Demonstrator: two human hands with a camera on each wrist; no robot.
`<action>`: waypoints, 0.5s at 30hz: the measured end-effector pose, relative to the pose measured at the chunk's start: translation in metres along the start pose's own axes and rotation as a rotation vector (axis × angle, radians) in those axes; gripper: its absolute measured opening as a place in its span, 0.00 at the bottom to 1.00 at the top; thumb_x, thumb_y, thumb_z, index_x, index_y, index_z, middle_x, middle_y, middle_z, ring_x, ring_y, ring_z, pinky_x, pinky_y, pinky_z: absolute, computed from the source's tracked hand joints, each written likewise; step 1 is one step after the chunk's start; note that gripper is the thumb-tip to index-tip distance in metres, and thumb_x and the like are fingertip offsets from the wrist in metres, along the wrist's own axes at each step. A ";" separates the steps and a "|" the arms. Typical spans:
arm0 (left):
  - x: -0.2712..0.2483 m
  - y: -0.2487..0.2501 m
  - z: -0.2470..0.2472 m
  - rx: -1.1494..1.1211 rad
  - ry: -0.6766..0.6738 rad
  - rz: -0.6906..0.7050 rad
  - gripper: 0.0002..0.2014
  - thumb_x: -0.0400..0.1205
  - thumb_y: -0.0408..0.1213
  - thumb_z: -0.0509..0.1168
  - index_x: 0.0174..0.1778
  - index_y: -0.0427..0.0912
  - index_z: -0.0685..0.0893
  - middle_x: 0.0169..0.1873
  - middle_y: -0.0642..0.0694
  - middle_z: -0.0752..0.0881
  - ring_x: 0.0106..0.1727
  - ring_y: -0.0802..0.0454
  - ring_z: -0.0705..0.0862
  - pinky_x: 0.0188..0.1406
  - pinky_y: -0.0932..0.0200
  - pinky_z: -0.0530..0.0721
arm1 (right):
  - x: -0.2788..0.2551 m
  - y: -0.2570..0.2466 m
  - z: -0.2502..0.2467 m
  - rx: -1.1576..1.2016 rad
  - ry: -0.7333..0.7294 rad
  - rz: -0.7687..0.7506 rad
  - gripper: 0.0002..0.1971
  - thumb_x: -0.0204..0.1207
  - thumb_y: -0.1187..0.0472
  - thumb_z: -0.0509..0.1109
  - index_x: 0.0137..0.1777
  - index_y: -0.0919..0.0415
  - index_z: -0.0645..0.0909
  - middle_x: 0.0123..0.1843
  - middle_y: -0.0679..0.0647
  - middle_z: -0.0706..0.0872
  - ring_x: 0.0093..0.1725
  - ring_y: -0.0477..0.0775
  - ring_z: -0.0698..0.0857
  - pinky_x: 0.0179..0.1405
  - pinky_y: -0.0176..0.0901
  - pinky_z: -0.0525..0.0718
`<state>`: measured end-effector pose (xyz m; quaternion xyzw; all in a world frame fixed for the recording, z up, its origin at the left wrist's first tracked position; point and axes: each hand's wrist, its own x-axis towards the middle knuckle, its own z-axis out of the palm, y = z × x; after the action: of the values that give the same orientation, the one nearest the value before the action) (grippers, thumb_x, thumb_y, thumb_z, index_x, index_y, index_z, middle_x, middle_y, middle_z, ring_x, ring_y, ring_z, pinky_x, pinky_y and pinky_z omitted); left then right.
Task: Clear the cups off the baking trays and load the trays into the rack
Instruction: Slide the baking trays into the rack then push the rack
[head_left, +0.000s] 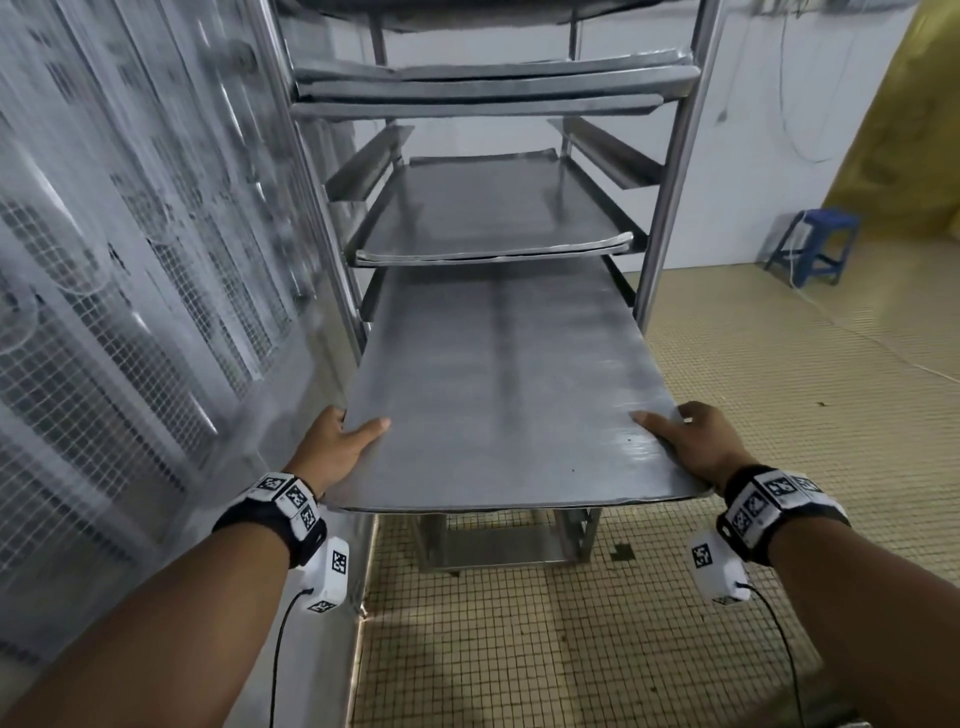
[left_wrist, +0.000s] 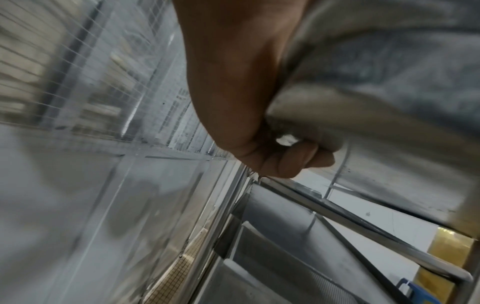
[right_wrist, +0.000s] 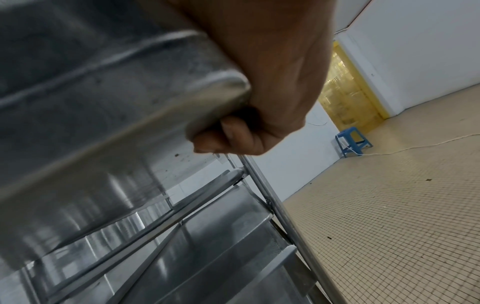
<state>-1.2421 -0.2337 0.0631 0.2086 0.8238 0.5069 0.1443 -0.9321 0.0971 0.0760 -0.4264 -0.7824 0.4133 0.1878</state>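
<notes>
Along the left runs a wire-mesh panel (head_left: 130, 291) behind clear sheeting, close beside the rack's left post. The left hand (head_left: 332, 447) grips the near left corner of the baking tray (head_left: 498, 395), thumb flat on top; the left wrist view shows its fingers (left_wrist: 293, 158) curled under the rim. The tray carries no cups and lies partway into the rack (head_left: 670, 208) — its far end tucked beneath the loaded tray (head_left: 493, 213) one level up, its near half hanging out over the tiled floor (head_left: 779, 415). More trays sit stacked on the higher runners. The right hand (head_left: 696, 441) mirrors the left at the near right corner, fingers (right_wrist: 228, 137) clenched under the edge. Far right, a blue stool (head_left: 815, 247) stands by the wall with a white cable trailing past it.

The risks, as I judge them: if one side rides off its angle runner, the tray could jam or drop at a slant; pushing unevenly could skew it against a post; and the left knuckles pass near the mesh panel — a scrape is possible.

No brand or readable writing shows; the wristbands carry only black-and-white square marker patterns.
</notes>
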 end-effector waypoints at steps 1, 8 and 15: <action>0.004 0.003 0.000 0.000 -0.008 -0.007 0.19 0.78 0.51 0.78 0.56 0.42 0.83 0.50 0.47 0.91 0.50 0.48 0.91 0.53 0.49 0.90 | 0.005 -0.003 -0.001 0.001 0.001 0.002 0.25 0.74 0.38 0.78 0.48 0.63 0.85 0.41 0.52 0.89 0.38 0.53 0.87 0.30 0.40 0.77; 0.027 -0.006 -0.024 0.099 -0.243 -0.056 0.56 0.63 0.75 0.77 0.85 0.55 0.66 0.78 0.55 0.79 0.77 0.53 0.79 0.78 0.43 0.77 | 0.028 -0.016 0.003 0.016 0.007 0.050 0.27 0.72 0.36 0.78 0.52 0.61 0.84 0.44 0.51 0.89 0.41 0.53 0.88 0.31 0.40 0.79; -0.002 0.009 -0.020 0.442 -0.325 0.164 0.71 0.53 0.65 0.86 0.90 0.52 0.56 0.88 0.58 0.43 0.86 0.60 0.49 0.87 0.48 0.58 | 0.044 -0.018 0.006 0.042 0.003 0.060 0.28 0.71 0.37 0.79 0.54 0.64 0.86 0.43 0.52 0.89 0.41 0.54 0.87 0.32 0.40 0.78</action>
<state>-1.2481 -0.2465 0.0807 0.3794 0.8609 0.2849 0.1839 -0.9700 0.1251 0.0848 -0.4461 -0.7603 0.4342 0.1855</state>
